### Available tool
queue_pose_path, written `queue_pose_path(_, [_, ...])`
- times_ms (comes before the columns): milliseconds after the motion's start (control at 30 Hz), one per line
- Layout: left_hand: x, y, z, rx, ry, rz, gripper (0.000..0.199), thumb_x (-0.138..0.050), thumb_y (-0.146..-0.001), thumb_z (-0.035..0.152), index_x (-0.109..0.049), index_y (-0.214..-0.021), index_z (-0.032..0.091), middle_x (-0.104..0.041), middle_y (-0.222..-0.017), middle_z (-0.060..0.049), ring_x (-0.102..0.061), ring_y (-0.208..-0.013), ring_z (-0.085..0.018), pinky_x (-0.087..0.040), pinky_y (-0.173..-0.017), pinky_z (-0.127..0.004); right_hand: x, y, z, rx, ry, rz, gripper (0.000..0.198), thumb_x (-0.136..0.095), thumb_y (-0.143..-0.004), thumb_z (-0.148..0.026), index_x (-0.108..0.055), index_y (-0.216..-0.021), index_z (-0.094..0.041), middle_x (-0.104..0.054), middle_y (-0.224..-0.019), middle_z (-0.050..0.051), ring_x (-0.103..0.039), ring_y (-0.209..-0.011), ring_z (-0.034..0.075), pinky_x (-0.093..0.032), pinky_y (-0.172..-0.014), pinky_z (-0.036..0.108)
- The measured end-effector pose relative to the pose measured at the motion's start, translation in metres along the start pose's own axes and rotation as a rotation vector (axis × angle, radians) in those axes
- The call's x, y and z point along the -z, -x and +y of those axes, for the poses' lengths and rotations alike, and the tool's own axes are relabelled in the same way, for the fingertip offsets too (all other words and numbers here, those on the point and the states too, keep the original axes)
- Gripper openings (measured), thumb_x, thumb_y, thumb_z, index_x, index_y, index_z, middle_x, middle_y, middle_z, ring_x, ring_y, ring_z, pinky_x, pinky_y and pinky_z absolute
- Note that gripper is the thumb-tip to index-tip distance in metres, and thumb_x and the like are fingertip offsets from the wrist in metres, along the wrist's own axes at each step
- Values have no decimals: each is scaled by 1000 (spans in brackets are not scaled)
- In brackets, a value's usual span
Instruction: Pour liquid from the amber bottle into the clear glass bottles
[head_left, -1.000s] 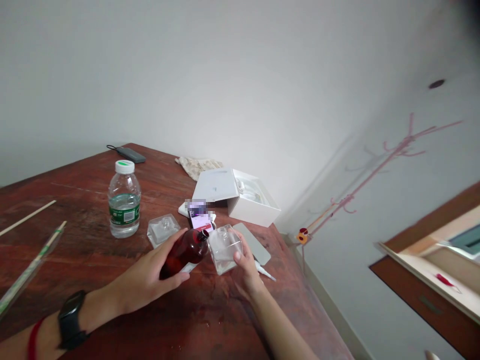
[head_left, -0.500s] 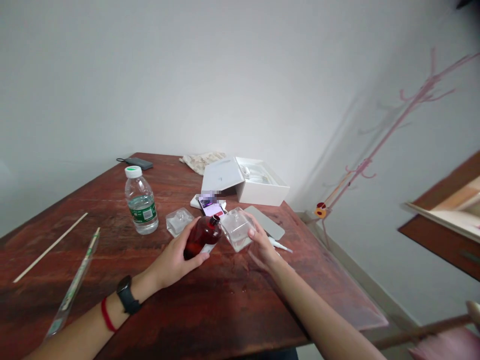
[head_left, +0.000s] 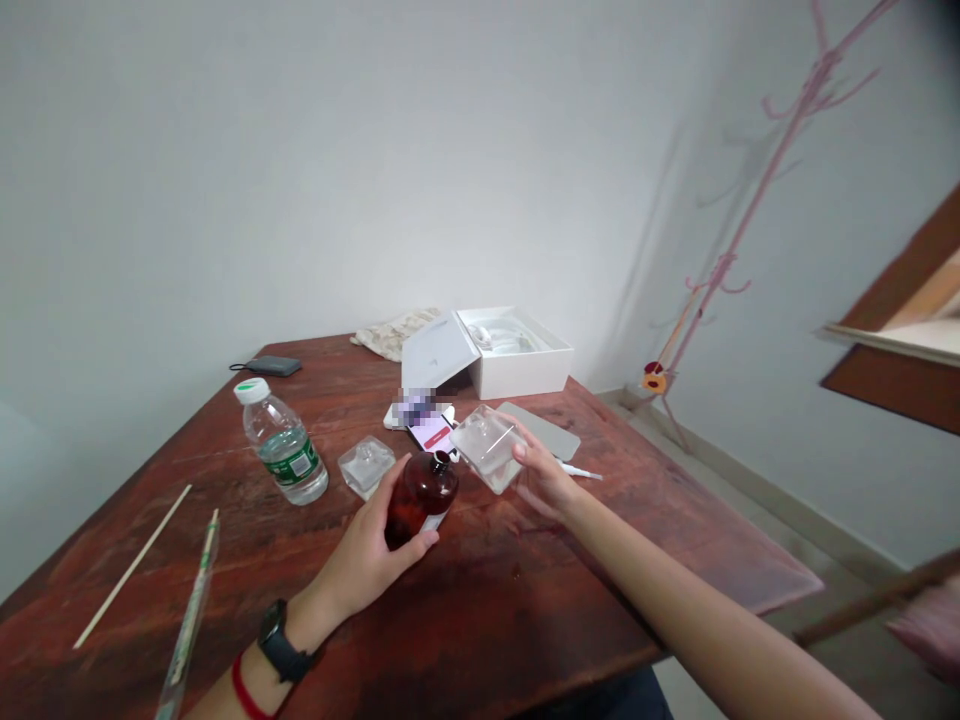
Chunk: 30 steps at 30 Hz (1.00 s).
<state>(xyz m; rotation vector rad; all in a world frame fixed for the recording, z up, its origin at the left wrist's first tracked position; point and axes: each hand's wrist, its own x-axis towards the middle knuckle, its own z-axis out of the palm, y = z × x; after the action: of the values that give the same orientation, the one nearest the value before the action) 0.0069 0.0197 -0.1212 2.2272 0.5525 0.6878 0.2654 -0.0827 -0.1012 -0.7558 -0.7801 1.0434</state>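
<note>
My left hand [head_left: 379, 545] is wrapped round a brown glass bottle [head_left: 424, 494] with an open neck and a pale label. Close to the bottle's mouth, my right hand [head_left: 546, 470] grips a clear square plastic container [head_left: 487, 447], tilted so that one face turns toward the bottle. What is inside the container I cannot make out. Just left of the bottle, a second clear plastic piece [head_left: 366, 464] lies on the table. Behind the two hands is a phone [head_left: 433, 434] with a lit screen.
A water bottle [head_left: 289, 455] with a green label stands left on the wooden table [head_left: 480, 620]. Near it lie a bare stick [head_left: 135, 565] and wrapped chopsticks [head_left: 191, 610]. An open white box [head_left: 525, 370], a grey flat case [head_left: 544, 430], a cloth [head_left: 390, 335] and a grey pouch [head_left: 274, 366] are farther back.
The view has shifted and turned slightly. Against the container, the brown bottle stands a little lower and more upright. Both hands keep their hold.
</note>
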Motion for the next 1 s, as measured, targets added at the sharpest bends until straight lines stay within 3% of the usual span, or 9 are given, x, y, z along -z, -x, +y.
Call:
queue_pose_path(200, [1, 5, 4, 4, -41, -68, 86, -66, -103, 50, -20, -170, 24, -46, -167, -19, -47, -153, -38, -34, -129, -60, -1, 1, -4, -10, -14, -44, 65, -98, -66, -45, -76, -124, -27, -81, -120, 5, -76, -101, 25, -60, -90, 36])
queue_pose_path(433, [-1, 6, 2, -14, -92, -52, 83, -68, -102, 52, -24, -169, 28, -42, -169, -17, -42, -156, -40, -36, -128, -61, -3, 2, -10, -3, 20, -72, 64, -98, -66, -46, -76, -123, -26, -80, -128, 8, -75, -112, 29, -58, -100, 41])
queue_pose_path(700, [0, 3, 6, -28, -121, -23, 82, -69, -102, 54, -27, -169, 30, -45, -167, -16, -45, -154, -40, -38, -127, -61, 11, -5, -11, -38, -39, -28, 60, -97, -70, -44, -76, -123, -25, -82, -119, 7, -78, -98, 24, -63, -86, 36])
queue_pose_path(1000, [0, 6, -8, 64, -100, -82, 89, -63, -104, 60, -14, -171, 29, -31, -176, -19, -31, -162, -42, -23, -130, -72, 14, -7, -8, -29, -95, -60, 61, -90, -78, -50, -73, -131, -24, -83, -121, 10, -80, -93, 26, -67, -75, 35])
